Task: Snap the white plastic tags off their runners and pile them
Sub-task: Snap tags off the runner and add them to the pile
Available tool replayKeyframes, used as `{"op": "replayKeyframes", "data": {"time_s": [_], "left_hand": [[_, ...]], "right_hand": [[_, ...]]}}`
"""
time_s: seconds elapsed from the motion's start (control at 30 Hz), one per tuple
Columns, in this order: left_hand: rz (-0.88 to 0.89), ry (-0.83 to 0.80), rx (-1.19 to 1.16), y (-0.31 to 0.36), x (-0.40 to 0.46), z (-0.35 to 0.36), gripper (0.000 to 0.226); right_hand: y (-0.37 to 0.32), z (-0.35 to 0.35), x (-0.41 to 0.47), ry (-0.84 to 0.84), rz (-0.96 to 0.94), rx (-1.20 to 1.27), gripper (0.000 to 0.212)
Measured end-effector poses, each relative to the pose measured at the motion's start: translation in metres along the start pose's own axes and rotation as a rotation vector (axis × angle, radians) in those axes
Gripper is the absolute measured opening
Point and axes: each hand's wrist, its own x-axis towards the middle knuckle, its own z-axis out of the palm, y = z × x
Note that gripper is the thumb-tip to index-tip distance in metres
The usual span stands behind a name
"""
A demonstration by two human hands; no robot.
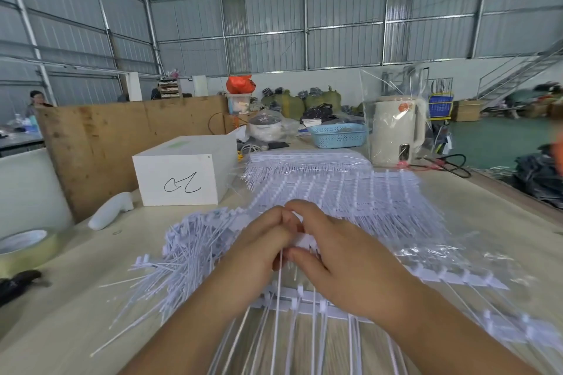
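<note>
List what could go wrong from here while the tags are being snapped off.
1. Both hands, left hand and right hand, pinch one tag strip whose long tails run toward the person; a hard snap could fling or bend them.
2. The loose pile sprawls toward the tape roll; new tags may tangle or slide off it.
3. The unsnapped stack lies on slippery clear plastic and could shift.

Bare table (76, 307) lies left; white box (182, 179) blocks beyond.
</note>
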Motion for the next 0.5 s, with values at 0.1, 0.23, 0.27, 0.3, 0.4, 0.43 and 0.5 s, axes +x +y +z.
{"op": "replayKeyframes", "data": {"time_s": [0.1,0.23,0.27,0.3,0.4,0.43,0.5], "left_hand": [[0.091,0.022,0.079,0.001,-0.003,0.002,0.024],[0.144,0.152,-0.002,0.006,0.000,-0.002,0.010],[0.151,0.200,-0.027,0.005,0.001,-0.004,0.016],[0.156,0.242,-0.041,0.004,0.001,-0.006,0.022],[0.126,0.240,-0.054,0.001,0.000,-0.010,0.026],[0.109,0.211,-0.048,-0.001,0.001,-0.010,0.023],[0.080,0.165,-0.032,-0.002,0.001,-0.010,0.013]], "right_hand": [[0.000,0.001,0.000,-0.015,0.003,0.013,0.052],[0.002,-0.005,-0.002,0.039,0.063,0.013,0.046],[0.004,-0.007,-0.001,0.056,0.083,0.008,0.041],[0.006,-0.009,-0.001,0.062,0.101,0.007,0.035],[0.010,-0.015,0.000,0.030,0.120,-0.036,0.029],[0.010,-0.017,0.000,0.014,0.119,-0.054,0.027],[0.011,-0.020,0.001,0.002,0.116,-0.053,0.027]]}}
